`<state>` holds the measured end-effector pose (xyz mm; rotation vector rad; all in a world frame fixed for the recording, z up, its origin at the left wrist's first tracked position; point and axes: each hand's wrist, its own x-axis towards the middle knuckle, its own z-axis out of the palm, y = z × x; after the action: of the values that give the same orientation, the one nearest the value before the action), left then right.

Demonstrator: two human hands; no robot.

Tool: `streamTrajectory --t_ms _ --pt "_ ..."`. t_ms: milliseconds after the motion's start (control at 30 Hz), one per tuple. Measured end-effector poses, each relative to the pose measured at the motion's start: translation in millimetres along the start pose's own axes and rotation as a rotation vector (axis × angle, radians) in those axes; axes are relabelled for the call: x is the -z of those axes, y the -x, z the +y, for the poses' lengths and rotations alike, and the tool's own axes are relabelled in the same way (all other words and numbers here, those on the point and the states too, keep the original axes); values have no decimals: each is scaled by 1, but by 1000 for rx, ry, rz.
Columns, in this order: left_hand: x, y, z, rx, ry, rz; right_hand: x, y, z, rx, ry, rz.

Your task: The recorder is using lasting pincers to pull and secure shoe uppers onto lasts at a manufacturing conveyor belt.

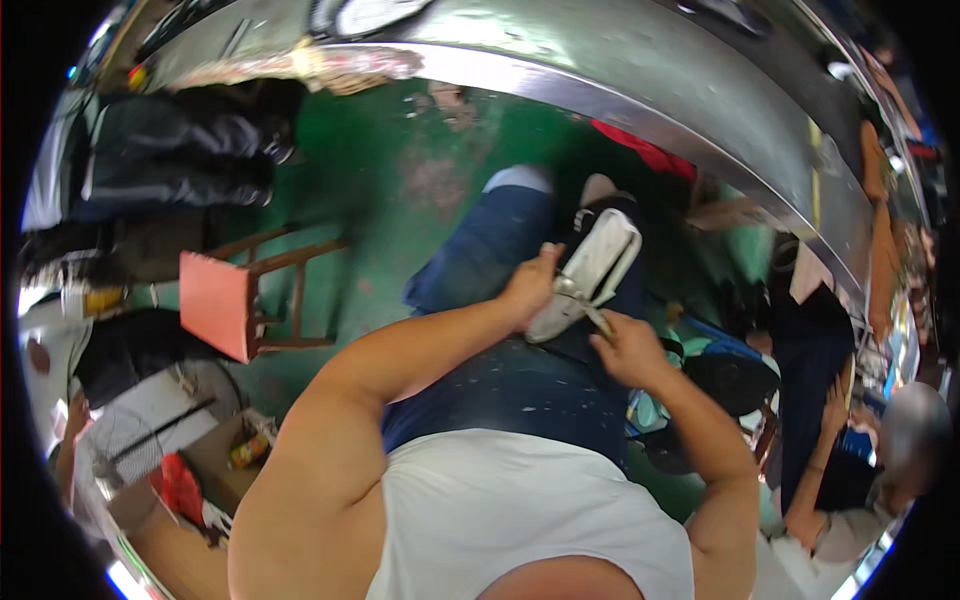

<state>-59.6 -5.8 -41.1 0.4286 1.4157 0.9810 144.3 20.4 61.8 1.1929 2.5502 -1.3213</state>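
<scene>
Head view — pale shoe [598, 270], sole up, in left hand [528, 288]'s grip — right hand [628, 348] pinching tool [592, 312].

Green floor [380, 150] w/ wooden stool [250, 295], cardboard box [225, 460].

Shoe [592, 272] on the lap. Left hand [528, 290] touching the shoe's left side; right hand [627, 348] just below and right of the shoe, pinching a thin tool [592, 314] against it. Stool [245, 298] well left of the shoe. Long workbench [640, 110] beyond the shoe. Another person [850, 470] right of the shoe.
</scene>
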Motion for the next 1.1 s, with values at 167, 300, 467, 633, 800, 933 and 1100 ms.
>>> streamTrajectory --t_ms 167,300,467,633,800,933,1100 --pt "-24 2 5 -161 -320 -16 2 31 1 -162 -15 93" --pt "-25 8 -2 -333 -432 42 28 44 6 -113 153 30" --pt "-22 14 4 -601 -576 -18 38 17 -3 -157 366 127" --pt "-17 11 15 -779 -710 -44 -2 15 32 -148 126 283" --pt "-18 23 38 -731 -1061 -298 8 31 45 -294 -160 221" --pt "-15 17 46 -620 -1193 -328 55 38 55 -533 -680 -214" --pt "-23 15 59 -638 -1255 -342 57 18 25 -304 -188 148"
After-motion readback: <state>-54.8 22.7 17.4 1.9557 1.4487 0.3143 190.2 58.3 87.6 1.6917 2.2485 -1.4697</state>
